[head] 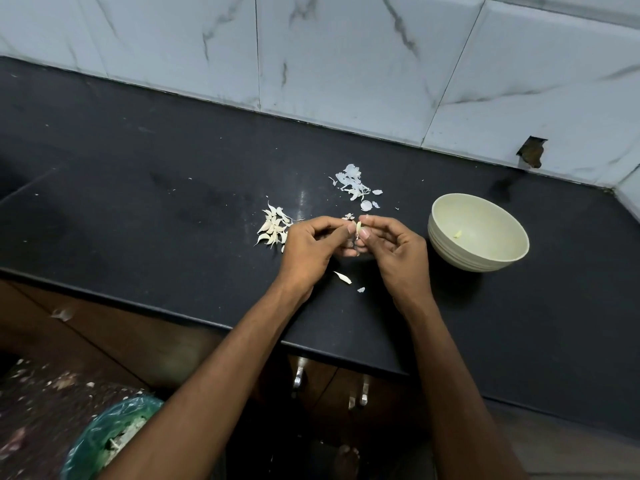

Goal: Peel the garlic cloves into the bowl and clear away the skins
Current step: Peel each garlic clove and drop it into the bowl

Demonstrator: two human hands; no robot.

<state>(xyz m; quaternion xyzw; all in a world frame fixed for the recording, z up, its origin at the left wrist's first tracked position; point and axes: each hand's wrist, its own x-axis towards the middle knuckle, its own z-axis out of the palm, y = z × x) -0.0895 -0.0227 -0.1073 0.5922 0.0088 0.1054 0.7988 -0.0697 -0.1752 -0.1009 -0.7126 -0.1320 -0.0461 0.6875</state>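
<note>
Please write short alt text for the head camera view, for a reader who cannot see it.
Two hands, left hand and right hand, pinch a garlic clove above a black countertop. Unpeeled cloves lie left, loose skins behind, a cream bowl right.

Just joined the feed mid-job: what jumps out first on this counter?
Both hands, left hand and right hand, meet at the counter's middle, pinching one garlic clove between the fingertips. A pale bowl sits to the right with one small piece inside. Unpeeled cloves lie piled left of the hands, loose skins behind them.
</note>
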